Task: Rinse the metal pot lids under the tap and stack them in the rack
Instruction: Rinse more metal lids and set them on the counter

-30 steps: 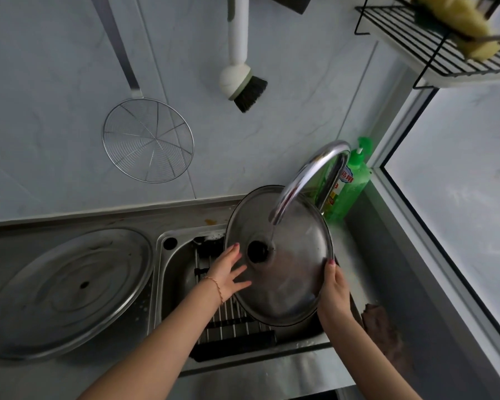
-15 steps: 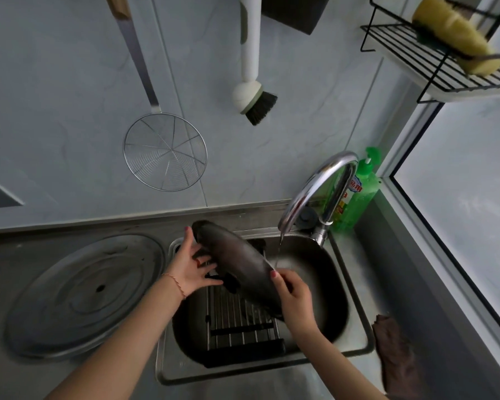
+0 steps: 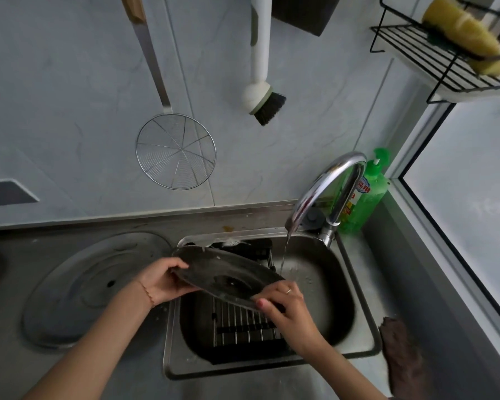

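Note:
Over the left half of the sink I hold a round metal pot lid (image 3: pixel 223 272), tilted nearly flat with its dark side up. My left hand (image 3: pixel 162 281) grips its left rim. My right hand (image 3: pixel 283 298) grips its right rim, thumb on top. Under the lid a metal rack (image 3: pixel 243 324) lies across the sink (image 3: pixel 324 284). The tap (image 3: pixel 326 186) runs, and a thin stream falls just past the lid's right edge. A second, larger metal lid (image 3: pixel 90 287) lies flat on the counter to the left.
A green dish soap bottle (image 3: pixel 367 194) stands behind the tap. A wire skimmer (image 3: pixel 175 151) and a white brush (image 3: pixel 261 90) hang on the wall. A black wire shelf (image 3: pixel 445 62) holds a yellow sponge at the top right. A brown cloth (image 3: pixel 401 353) lies right of the sink.
The lid has come away from under the tap, swung left and tipped from nearly upright to almost flat over the rack. Both hands moved with it.

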